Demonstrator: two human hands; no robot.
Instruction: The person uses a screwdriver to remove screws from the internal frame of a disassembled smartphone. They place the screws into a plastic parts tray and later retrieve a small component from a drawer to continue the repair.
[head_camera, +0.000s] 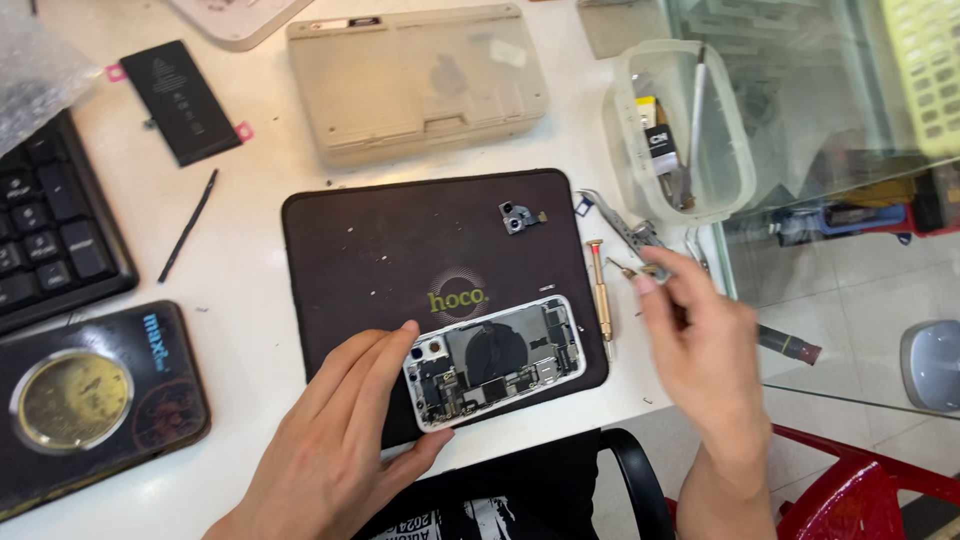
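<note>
Keyboard (50, 230) cut off (left edge)

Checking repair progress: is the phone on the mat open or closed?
Open. The phone lies on the dark mat with no screen or cover, its circuit boards and round coil exposed, and the left hand steadies its end.

Opened white phone (495, 362), internals exposed, flat on dark mat, tilted; small tool (652, 268) pinched.

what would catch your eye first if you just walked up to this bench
First, the opened phone with its insides bare, lying on the near edge of a dark work mat, steadied by the left hand. Right of the mat, the right hand pinches a small metal piece above a gold screwdriver. A loose black battery lies at the far left of the white table.
</note>
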